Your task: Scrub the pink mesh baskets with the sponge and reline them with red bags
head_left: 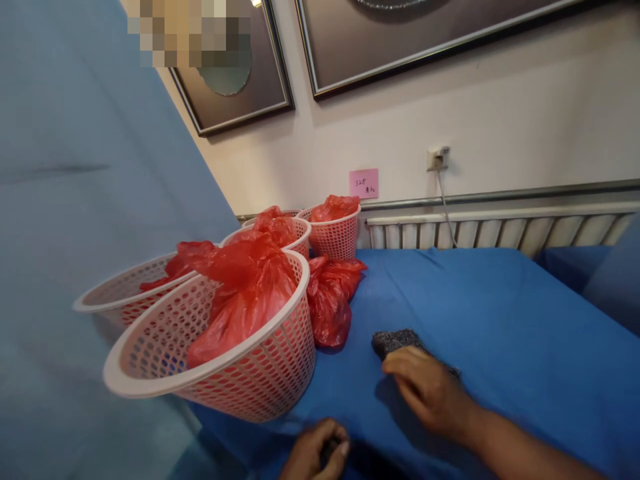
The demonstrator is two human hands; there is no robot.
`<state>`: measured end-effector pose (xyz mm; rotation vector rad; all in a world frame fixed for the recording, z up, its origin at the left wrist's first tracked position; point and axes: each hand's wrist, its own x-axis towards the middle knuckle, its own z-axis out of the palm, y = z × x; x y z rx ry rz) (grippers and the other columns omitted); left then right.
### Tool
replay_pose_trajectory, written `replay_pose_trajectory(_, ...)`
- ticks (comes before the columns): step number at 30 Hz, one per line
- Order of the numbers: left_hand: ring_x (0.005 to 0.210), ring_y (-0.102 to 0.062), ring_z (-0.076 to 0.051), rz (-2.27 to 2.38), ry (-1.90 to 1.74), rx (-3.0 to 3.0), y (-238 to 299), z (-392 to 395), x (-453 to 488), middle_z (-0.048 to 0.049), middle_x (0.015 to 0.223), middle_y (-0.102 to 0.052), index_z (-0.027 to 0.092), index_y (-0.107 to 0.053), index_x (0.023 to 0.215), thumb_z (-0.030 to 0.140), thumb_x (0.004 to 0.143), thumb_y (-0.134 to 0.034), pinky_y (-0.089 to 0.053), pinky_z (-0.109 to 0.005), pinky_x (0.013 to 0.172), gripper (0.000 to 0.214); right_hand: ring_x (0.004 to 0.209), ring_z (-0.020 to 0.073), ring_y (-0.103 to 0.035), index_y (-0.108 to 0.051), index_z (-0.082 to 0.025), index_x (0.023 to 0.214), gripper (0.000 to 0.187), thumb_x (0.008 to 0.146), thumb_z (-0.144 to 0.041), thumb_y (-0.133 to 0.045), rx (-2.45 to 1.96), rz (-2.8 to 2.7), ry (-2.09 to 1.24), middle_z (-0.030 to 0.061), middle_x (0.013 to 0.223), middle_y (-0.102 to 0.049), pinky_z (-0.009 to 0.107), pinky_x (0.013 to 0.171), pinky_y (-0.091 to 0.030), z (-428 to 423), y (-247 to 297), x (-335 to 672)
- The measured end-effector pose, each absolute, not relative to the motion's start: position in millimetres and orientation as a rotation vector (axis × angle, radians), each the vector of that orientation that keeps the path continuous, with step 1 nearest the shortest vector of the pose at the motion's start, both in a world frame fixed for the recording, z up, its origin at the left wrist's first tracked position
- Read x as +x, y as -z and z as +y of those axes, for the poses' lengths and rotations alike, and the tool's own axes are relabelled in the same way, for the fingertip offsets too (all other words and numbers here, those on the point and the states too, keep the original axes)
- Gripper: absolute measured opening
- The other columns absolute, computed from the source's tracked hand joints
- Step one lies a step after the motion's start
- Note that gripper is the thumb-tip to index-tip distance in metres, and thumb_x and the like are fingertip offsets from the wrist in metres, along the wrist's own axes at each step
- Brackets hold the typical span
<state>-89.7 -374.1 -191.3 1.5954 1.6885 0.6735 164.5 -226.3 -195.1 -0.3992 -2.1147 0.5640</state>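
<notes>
A dark grey, speckled, rough-looking block [397, 341] lies on the blue cloth, and what kind of thing it is I cannot tell. My right hand [430, 392] reaches in from the lower right with its fingers closed over the near side of this block, hiding part of it. Down at the bottom edge is my left hand [320, 450], its fingers curled toward the thumb. Between them shows a small dark patch, too unclear to name. The nearest white plastic basket [300, 327] stands beyond my left hand, holding a red plastic bag [250, 300].
More white baskets with red bags stand behind, including a far basket [334, 233] by the wall. Another red bag [331, 303] rests on the blue tablecloth [500, 313]. A radiator [480, 233], a plugged-in socket [438, 159] and a pink note [364, 183] are at the wall.
</notes>
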Motion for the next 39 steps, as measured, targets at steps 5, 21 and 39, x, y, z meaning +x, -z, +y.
replay_pose_trajectory(5, 0.074, -0.058, -0.015, 1.488, -0.627, 1.89, 149.7, -299.1, -23.4, -0.0017, 0.078, -0.066, 0.018, -0.067, 0.085, 0.03, 0.091, -0.056, -0.042, -0.025, 0.071, 0.017, 0.098, 0.027, -0.071, -0.077, -0.024, 0.091, 0.018, 0.081, -0.035, -0.066, -0.986, -1.566, -0.844, 0.0071, 0.098, -0.078, 0.043, 0.093, -0.054, -151.9, 224.5, 215.4)
replay_pose_trajectory(21, 0.061, -0.062, -0.015, 1.094, -1.466, 1.789, 65.5, -44.8, 64.7, -0.0004, 0.066, -0.066, 0.017, -0.07, 0.087, 0.039, 0.084, -0.069, -0.045, -0.025, 0.059, 0.022, 0.093, 0.0228, -0.067, -0.071, -0.02, 0.102, 0.044, 0.073, -0.052, -0.081, -0.859, -0.802, -0.656, 0.0069, 0.1, -0.074, 0.035, 0.079, -0.054, -61.6, 130.2, 259.6)
replay_pose_trajectory(39, 0.04, -0.035, -0.008, 0.9, -1.753, 1.353, 48.9, -14.2, 16.9, 0.0007, 0.045, -0.042, 0.021, -0.041, 0.046, 0.099, 0.075, -0.038, -0.024, -0.024, 0.041, 0.083, 0.056, 0.016, -0.042, -0.033, -0.025, 0.051, 0.082, 0.088, -0.092, -0.004, -0.744, -1.115, -0.593, 0.0005, 0.055, -0.041, 0.033, 0.058, -0.034, -26.4, 78.3, 229.7)
